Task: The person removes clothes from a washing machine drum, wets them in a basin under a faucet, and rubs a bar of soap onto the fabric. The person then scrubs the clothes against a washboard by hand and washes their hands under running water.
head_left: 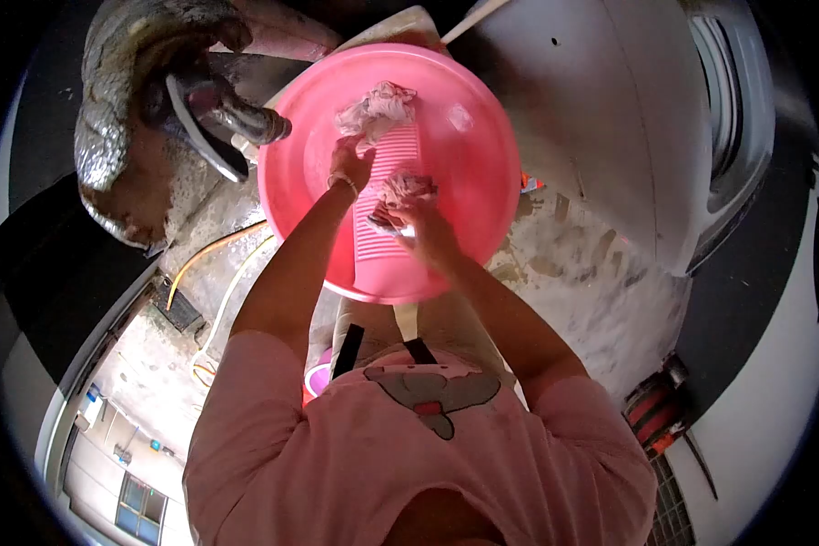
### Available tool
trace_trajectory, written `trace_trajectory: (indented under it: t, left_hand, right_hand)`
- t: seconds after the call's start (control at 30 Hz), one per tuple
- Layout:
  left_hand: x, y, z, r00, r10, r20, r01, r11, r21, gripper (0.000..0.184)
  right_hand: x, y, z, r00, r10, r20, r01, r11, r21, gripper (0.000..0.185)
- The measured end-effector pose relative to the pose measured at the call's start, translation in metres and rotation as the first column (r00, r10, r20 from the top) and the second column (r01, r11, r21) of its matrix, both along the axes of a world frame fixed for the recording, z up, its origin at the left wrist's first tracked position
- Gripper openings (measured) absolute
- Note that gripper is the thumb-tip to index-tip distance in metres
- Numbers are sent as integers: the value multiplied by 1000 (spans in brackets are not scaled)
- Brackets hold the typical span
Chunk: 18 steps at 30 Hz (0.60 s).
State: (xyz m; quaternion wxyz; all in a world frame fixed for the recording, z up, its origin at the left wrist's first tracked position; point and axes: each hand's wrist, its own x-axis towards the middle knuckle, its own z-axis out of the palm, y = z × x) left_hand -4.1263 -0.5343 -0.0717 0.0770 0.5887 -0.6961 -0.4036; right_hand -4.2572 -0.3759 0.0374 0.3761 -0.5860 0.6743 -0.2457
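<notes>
A large round pink basin (287, 218) stands in front of me, with a ribbed washboard (387, 247) running down its middle. My left hand (351, 164) is over the left edge of the ribs, thumb apart from the fingers. Its fingertips reach the lower edge of a crumpled pale pink cloth (378, 107) at the far end of the board. Lower down, my right hand (430, 235) grips a bunched, wet-looking pinkish cloth (408, 191) against the ribs. A dark and white patch shows beside those fingers; I cannot tell whether it belongs to the cloth.
A metal tap (264, 126) juts out at the basin's left rim. To the right stands a big grey-white appliance (610, 118) with a round door. A yellow hose (211, 247) lies on the wet floor at left. Behind my right arm is a red and black object (655, 414).
</notes>
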Motion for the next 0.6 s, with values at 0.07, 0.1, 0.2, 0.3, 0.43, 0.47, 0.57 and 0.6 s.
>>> trace_trajectory:
  t: [0.07,0.1,0.2,0.3,0.43,0.47,0.57,0.6]
  left_hand:
    - [-22,-16,-8,981,-147,130,160,983,-94,57]
    - [-27,-21,-14,960,-197,197,214,975,-67,59]
    - [-36,-34,-22,886,-310,346,311,949,53,58]
    - [-31,-42,-14,838,-363,407,290,929,231,52]
    - [16,-32,-72,997,-78,30,77,997,16,34]
    - [24,-29,-65,984,30,-176,-26,999,26,30]
    - [30,-12,53,930,201,-307,-137,967,215,29]
    - [32,4,75,874,246,-418,-177,964,196,30]
  right_hand:
    - [-2,2,-2,998,-18,62,15,999,49,49]
    - [-2,0,1,996,-46,81,43,998,41,48]
    - [-7,-6,9,989,-96,110,102,994,-50,39]
    - [-11,-11,8,947,-173,271,177,984,9,36]
    - [-16,-34,-15,769,-408,492,305,911,279,32]
    - [-14,-45,-16,623,-538,568,298,834,464,33]
    - [-4,-83,-32,283,-760,586,119,634,764,33]
    - [-2,-95,-50,140,-798,587,-45,587,809,32]
